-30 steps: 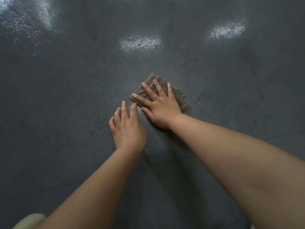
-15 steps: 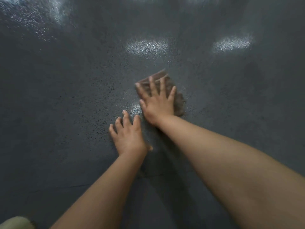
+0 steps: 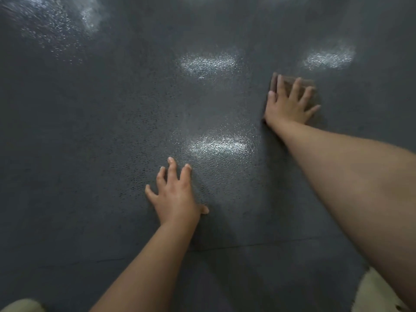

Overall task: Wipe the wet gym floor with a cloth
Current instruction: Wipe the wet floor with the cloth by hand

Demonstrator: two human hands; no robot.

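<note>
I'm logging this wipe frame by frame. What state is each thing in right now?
cloth: flat on the floor, mostly covered by the right hand
right hand: fingers spread, pressing on the cloth
left hand: fingers spread, resting on the bare floor, apart from the cloth
floor: dark, with shiny patches reflecting light

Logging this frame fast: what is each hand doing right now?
Left hand: open, fingers spread, resting on the bare floor.
Right hand: open, flat fingers pressing the cloth to the floor.
</note>
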